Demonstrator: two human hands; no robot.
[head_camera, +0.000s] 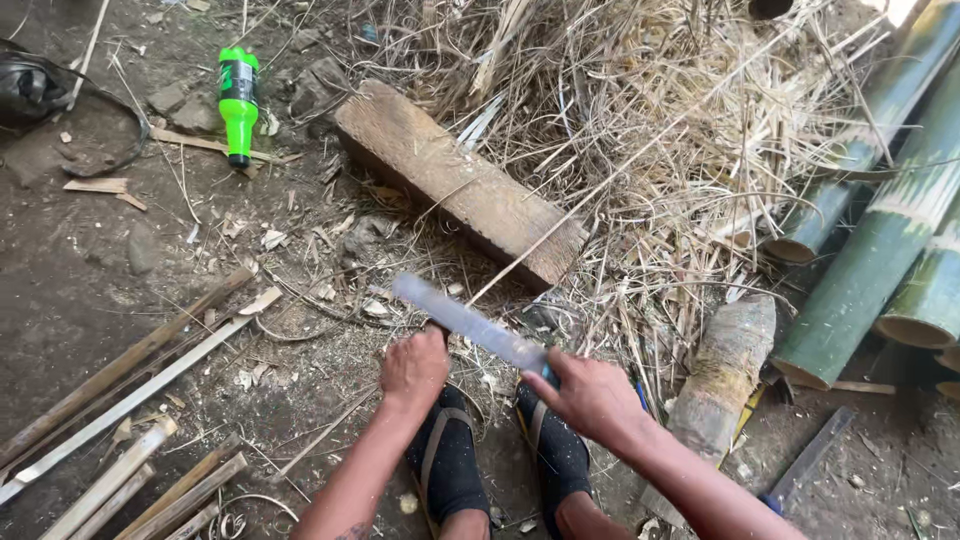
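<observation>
The right hand (592, 398) closes its grip on the handle end of a long blade (465, 322), which slants up and left across the ground in front of the feet; the blade is blurred. The left hand (414, 368) is curled in a fist just under the blade's middle, touching or nearly touching it; what its grip holds cannot be told. Both hands sit above two dark sandalled feet (500, 450).

Beyond the blade lies a wooden block (460, 185), angled from upper left to lower right, with a thin straw stalk crossing its near end. A heap of dry straw (650, 120) spreads behind and to the right of it. At upper left a bright green bottle (238, 103) lies on the dirt, with a dark label band near its top. Green bamboo poles (880, 240) lie at the right, cut ends facing the person, and a brownish bamboo stump (725, 365) rests beside the right forearm. Split bamboo strips (130, 400) lie at lower left.
</observation>
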